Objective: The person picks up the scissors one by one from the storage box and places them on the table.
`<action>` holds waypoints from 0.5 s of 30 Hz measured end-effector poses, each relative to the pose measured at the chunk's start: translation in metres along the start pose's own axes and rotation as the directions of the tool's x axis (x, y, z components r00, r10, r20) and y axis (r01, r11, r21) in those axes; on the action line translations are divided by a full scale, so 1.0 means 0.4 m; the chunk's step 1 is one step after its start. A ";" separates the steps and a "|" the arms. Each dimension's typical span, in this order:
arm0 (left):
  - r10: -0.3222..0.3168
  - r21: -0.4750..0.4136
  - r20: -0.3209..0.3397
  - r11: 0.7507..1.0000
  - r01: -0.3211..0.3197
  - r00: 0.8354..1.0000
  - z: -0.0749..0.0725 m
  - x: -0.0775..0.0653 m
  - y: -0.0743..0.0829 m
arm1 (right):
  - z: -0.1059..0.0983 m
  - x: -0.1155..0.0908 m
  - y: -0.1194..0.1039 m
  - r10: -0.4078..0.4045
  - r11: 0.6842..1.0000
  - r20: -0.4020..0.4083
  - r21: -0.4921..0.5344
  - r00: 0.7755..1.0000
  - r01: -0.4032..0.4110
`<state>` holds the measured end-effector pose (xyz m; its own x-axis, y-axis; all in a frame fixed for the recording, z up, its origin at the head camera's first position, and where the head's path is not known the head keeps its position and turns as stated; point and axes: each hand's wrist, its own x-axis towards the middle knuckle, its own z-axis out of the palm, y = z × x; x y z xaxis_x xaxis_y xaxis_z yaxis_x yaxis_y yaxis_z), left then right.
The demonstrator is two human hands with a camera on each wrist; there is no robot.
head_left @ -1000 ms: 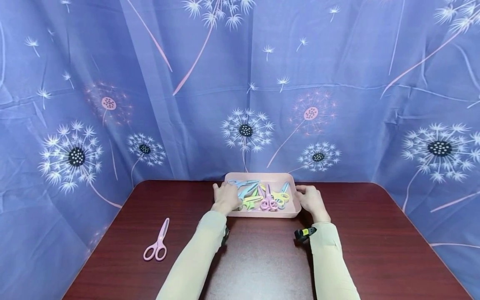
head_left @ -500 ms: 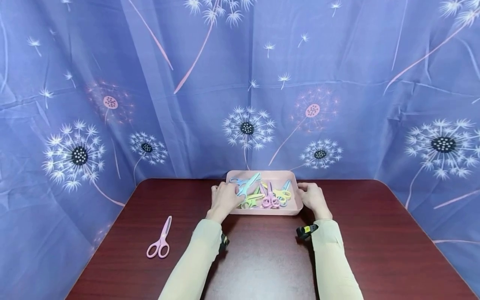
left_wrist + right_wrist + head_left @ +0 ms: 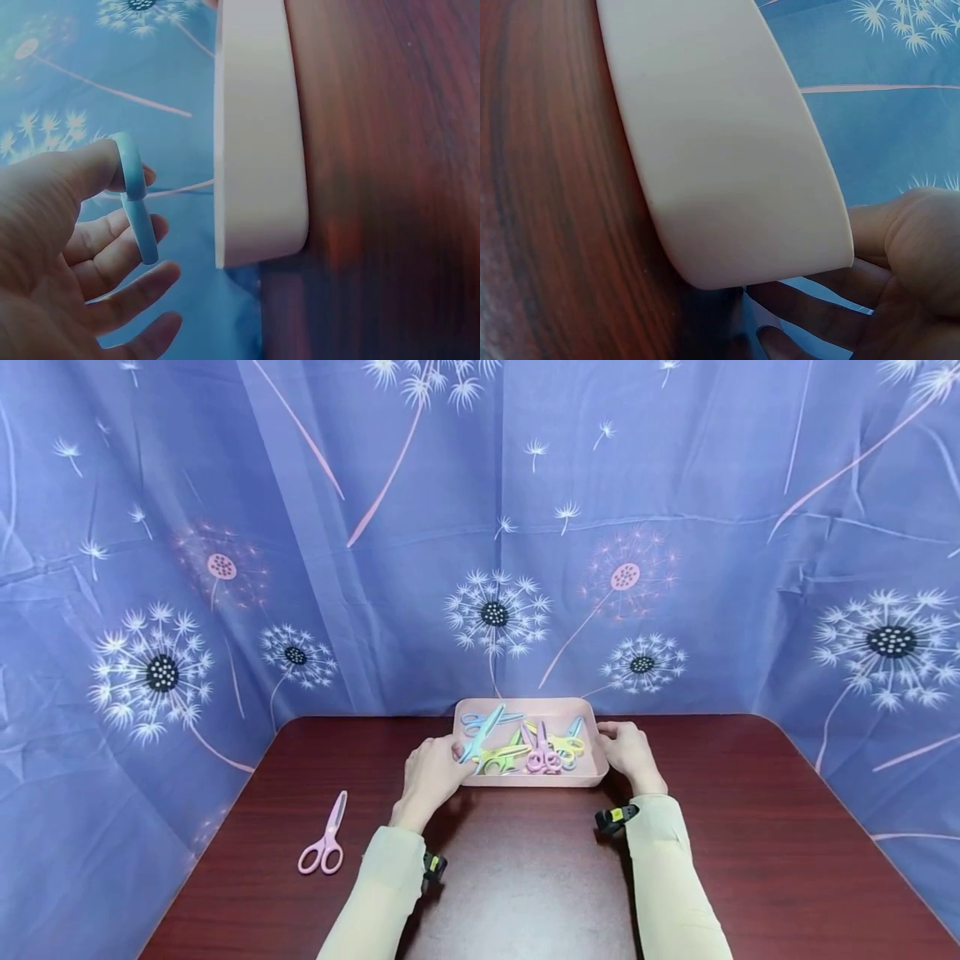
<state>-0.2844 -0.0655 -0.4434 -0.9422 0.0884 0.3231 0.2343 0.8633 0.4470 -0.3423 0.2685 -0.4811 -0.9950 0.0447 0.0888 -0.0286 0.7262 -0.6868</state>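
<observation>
tray (image 3: 534,782) holds pastel scissors (image 3: 542,746); left hand (image 3: 432,777) pinches blue scissors (image 3: 483,732), right hand (image 3: 632,753) pinches tray end.

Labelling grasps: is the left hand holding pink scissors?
No, in the head view the left hand holds light-blue scissors, while one pink pair lies on the table.

Both sleeves (image 3: 378,889) run off the bottom edge in the head view, where scissors (image 3: 542,758) in the tray (image 3: 532,782) overlap, too jumbled to count. The left wrist view crops the left hand (image 3: 67,247), blurs the tabletop (image 3: 390,165) and shows just the handle of the held blue scissors (image 3: 133,176); the right wrist view crops the right hand (image 3: 915,259), its fingers partly behind the tray's wall.
</observation>
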 end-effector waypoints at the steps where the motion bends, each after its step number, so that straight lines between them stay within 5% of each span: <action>1: -0.009 -0.009 -0.006 1.000 0.009 1.000 -0.004 -0.006 -0.002 | -0.003 0.000 -0.001 -0.001 1.000 -0.002 -0.003 1.000 0.001; 15: -0.158 -0.038 -0.031 0.987 0.157 0.987 -0.071 -0.099 -0.033 | 0.004 0.000 0.000 0.006 1.000 -0.013 -0.001 1.000 -0.006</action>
<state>-0.2435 -0.0946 -0.4382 -0.9596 -0.0644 0.2739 0.0926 0.8471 0.5234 -0.3425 0.2675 -0.4824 -0.9939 0.0576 0.0943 -0.0230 0.7267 -0.6866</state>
